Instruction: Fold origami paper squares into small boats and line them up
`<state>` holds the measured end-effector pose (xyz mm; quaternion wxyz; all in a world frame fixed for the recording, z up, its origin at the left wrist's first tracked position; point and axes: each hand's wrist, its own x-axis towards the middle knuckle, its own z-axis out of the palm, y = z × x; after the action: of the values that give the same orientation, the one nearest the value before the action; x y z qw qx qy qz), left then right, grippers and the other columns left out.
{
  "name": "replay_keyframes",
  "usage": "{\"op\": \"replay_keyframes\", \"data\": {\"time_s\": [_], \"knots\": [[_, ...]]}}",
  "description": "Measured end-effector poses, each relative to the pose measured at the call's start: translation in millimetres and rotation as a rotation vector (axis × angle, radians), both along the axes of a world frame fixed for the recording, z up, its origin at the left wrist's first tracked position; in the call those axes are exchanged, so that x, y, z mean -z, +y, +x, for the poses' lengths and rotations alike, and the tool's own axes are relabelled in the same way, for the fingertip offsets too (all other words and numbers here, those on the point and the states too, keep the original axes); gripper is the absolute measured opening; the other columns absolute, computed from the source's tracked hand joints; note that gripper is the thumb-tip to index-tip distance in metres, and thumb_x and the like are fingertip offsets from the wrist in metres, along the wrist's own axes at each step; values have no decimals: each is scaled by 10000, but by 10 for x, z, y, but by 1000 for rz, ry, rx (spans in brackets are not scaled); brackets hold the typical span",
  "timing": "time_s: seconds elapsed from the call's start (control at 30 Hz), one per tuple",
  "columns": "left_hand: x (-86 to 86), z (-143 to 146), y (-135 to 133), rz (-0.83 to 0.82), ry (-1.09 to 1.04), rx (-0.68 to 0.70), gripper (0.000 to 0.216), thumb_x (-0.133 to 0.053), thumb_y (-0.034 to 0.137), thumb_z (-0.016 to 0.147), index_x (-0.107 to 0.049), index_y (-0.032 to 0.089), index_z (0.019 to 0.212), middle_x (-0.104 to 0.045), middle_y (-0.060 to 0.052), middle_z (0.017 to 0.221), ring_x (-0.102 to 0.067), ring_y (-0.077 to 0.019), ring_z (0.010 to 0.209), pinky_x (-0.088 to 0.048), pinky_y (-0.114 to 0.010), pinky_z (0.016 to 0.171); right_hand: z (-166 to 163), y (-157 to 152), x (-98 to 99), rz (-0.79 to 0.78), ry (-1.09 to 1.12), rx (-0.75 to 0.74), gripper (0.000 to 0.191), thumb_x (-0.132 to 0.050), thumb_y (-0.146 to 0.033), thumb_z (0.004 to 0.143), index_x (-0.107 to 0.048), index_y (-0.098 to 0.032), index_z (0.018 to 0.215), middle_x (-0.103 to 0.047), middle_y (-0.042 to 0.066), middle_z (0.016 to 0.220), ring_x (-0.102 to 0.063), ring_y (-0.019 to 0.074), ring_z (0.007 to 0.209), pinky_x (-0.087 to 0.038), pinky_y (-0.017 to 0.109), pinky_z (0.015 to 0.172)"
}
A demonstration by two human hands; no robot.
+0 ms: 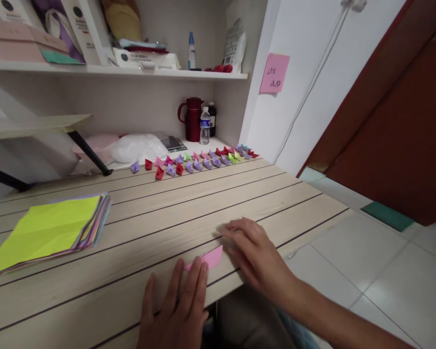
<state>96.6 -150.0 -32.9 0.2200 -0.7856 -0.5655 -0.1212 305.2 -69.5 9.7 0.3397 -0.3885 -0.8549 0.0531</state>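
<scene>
A small pink folded paper (pixel 211 257) lies near the front edge of the wooden table (pixel 160 213). My left hand (pixel 178 310) rests flat on the table with its fingers stretched out, the fingertips pressing the paper's left end. My right hand (pixel 256 254) lies open just right of the paper, fingers spread and touching its right side. A stack of coloured paper sheets (pixel 51 230), yellow-green on top, sits at the left. Several small folded paper boats (pixel 199 161) in red, purple, pink and green stand in rows at the table's far edge.
Behind the boats stand a dark red jug (pixel 192 118), a water bottle (pixel 204 126) and a white plastic bag (pixel 138 147). A shelf (pixel 131 71) above holds boxes and a blue bottle. A pink sticky note (pixel 274 72) hangs on the white wall. Tiled floor lies at the right.
</scene>
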Motion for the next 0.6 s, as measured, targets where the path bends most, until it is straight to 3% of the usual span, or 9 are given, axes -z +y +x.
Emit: {"op": "replay_keyframes", "data": {"time_s": [0.07,0.2,0.3,0.6], "knots": [[8,-2,2,9,5,2,604,-424,59,856,-548,358,1365,-501,29,1456,-518,-270,1316,-17,-628,1200,17,-180,84,45,-38,-100,498,-487,-139,950,-433,-252,1432,-608,119,1314,-512,295,1281,-346,579,1128],[-5,-15,10,34,35,16,625,-394,46,834,-554,348,1358,-479,47,1466,-551,-271,1278,-50,-653,1184,7,-390,206,25,-220,-189,618,-533,-285,978,-292,-157,1532,-527,146,1453,-399,311,1404,-335,560,1170],[-8,-24,12,38,53,16,637,-367,43,828,-552,345,1357,-470,57,1472,-553,-268,1276,-88,-663,1173,1,-393,229,2,-299,-220,627,-519,-384,990,-314,-119,1520,-498,161,1480,-408,315,1399,-352,562,1163],[36,-31,-5,43,81,2,659,-391,57,814,-510,344,1395,-452,70,1501,-505,-273,1319,-256,-629,1109,-133,-392,215,105,-234,-154,659,-566,-501,941,-456,-56,1414,-619,192,1332,-542,352,1241,-459,533,1071]]}}
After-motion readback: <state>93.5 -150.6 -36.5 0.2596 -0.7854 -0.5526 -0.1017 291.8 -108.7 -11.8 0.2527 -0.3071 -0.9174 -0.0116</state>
